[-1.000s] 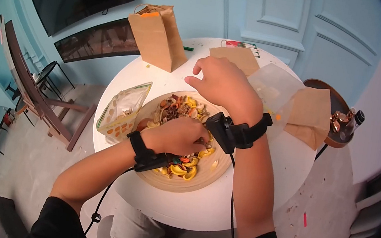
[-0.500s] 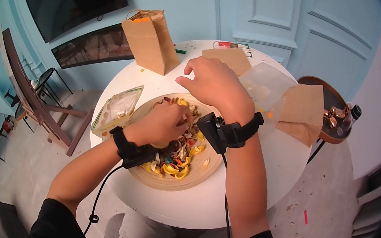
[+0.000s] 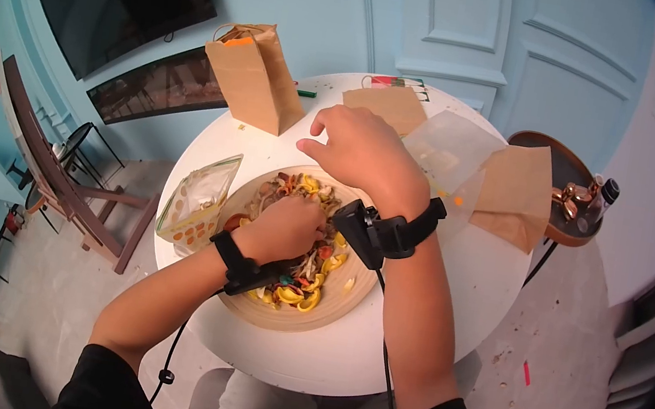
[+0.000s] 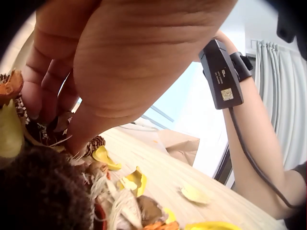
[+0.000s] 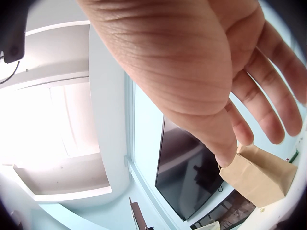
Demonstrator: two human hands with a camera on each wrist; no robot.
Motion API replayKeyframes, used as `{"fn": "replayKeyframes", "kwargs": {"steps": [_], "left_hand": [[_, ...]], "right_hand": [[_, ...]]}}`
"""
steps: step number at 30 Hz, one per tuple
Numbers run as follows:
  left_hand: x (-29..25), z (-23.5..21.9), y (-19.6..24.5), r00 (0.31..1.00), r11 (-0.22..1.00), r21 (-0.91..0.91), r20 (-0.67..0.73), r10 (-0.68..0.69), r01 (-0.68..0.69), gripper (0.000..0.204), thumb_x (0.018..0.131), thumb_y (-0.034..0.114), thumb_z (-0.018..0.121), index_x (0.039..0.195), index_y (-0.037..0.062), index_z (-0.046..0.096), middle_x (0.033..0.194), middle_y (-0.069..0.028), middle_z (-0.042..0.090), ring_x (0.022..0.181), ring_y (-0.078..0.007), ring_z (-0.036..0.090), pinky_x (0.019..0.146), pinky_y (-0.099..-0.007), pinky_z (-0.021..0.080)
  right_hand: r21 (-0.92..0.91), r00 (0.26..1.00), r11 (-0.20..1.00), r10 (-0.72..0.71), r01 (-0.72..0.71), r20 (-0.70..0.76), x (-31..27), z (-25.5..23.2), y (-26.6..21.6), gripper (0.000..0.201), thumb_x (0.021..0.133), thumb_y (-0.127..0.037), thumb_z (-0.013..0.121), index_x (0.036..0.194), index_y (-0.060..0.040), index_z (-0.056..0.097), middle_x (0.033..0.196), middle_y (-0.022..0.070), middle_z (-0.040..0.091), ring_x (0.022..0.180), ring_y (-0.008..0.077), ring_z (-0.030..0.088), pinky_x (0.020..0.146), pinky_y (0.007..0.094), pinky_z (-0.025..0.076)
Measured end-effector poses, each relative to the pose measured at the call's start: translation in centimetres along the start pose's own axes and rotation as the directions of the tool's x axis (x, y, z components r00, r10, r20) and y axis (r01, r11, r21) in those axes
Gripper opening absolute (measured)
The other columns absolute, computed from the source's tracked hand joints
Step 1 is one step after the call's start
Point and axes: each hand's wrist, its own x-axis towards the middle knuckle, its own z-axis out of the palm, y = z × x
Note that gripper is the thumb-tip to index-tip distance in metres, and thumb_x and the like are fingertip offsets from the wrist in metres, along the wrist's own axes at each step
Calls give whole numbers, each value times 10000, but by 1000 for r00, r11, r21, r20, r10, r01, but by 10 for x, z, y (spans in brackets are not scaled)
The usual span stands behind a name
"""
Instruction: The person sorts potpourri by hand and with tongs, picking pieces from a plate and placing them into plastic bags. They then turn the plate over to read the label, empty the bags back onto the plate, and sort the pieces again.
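Observation:
A wooden bowl (image 3: 277, 315) on the round white table (image 3: 338, 358) holds a mix of dried yellow, orange and brown pieces (image 3: 303, 285). My left hand (image 3: 286, 228) is down in the middle of the mix with its fingers curled into it. In the left wrist view the left hand (image 4: 53, 129) has fingers (image 4: 41, 96) and thumb closing on dark dried bits beside yellow petals (image 4: 134, 179). My right hand (image 3: 356, 154) hovers over the bowl's far rim, fingers loosely spread and holding nothing. In the right wrist view the right hand (image 5: 249, 129) is also empty.
A zip bag (image 3: 196, 202) with pieces lies left of the bowl. An upright brown paper bag (image 3: 254, 75) stands at the back, with flat paper bags (image 3: 515, 194) and a clear plastic bag (image 3: 454, 151) to the right. A small tray with bottles (image 3: 578, 200) sits beside the table.
My left hand moved across the mix toward the bowl's far left, then came back to the middle and dug in. The right hand stayed over the far rim.

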Motion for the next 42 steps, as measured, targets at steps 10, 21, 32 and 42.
{"fn": "replayKeyframes", "kwargs": {"steps": [10,21,32,42], "left_hand": [[-35,-60,14,986,973,-222,-133,-100,69,153,866,109,689,942,-10,750,775,-181,699,716,-299,694,691,-386,536],[-94,-121,-26,904,892,206,-246,-350,402,176,865,161,673,938,49,788,860,-178,729,767,-365,691,699,-418,549],[-108,-112,-7,889,920,218,-402,-219,325,200,864,155,715,1047,96,771,935,-124,751,766,-319,707,700,-394,556],[-92,-27,11,962,985,139,236,-137,106,399,877,276,733,1228,94,677,889,-161,712,879,-339,702,770,-450,541]], "right_hand": [[-42,999,999,12,-13,-29,0,-1,0,358,893,-355,717,1045,-31,717,933,183,702,924,342,675,833,429,522],[-53,998,998,14,-17,-67,-2,-1,1,329,909,-343,704,1038,-41,707,932,166,697,921,315,665,813,425,516],[-105,996,991,75,-80,-49,0,2,-5,289,912,-317,695,1020,-51,721,1034,147,728,1021,330,673,881,440,535],[-124,999,992,10,-16,-45,1,4,-5,312,908,-335,693,1036,-53,728,1038,147,730,1033,336,673,897,444,533]]}}
